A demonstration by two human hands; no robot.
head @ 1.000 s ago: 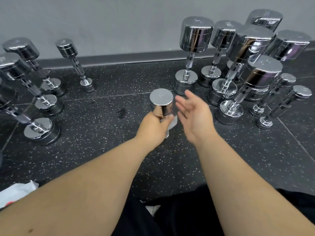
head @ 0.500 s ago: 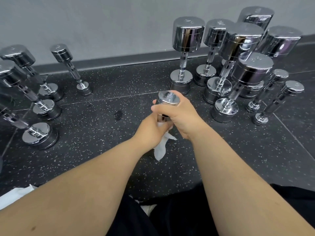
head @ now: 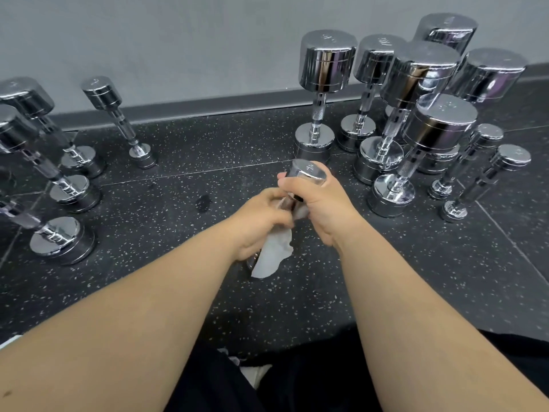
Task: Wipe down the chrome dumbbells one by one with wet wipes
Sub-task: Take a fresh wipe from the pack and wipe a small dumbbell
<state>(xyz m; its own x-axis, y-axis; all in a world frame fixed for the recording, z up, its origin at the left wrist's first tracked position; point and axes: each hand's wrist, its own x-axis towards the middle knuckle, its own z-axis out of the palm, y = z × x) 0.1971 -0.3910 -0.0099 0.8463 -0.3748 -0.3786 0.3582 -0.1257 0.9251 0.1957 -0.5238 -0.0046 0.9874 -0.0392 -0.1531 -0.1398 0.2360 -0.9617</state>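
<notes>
I see both hands meeting at centre frame over the speckled black floor (head: 297,292). The right hand (head: 322,203) is clenched around the top head of a small chrome dumbbell (head: 307,172), which stands tilted, its upper disc showing above the fingers. The left hand (head: 261,221) is closed on a white wet wipe (head: 274,257), pressed against the dumbbell's handle; the loose end of the wipe hangs below the hand. The dumbbell's lower head is mostly hidden behind the wipe and the left hand.

To the right, a tight group of larger dumbbells (head: 416,138) stands on end, the nearest just beside the right hand. To the left, four dumbbells (head: 62,236) stand well apart from the hands, near the frame edge. Between the two groups the floor lies open up to the grey baseboard (head: 208,105). A small dark spot (head: 203,201) marks the floor near the left hand. Black clothing (head: 297,382) fills the lower edge.
</notes>
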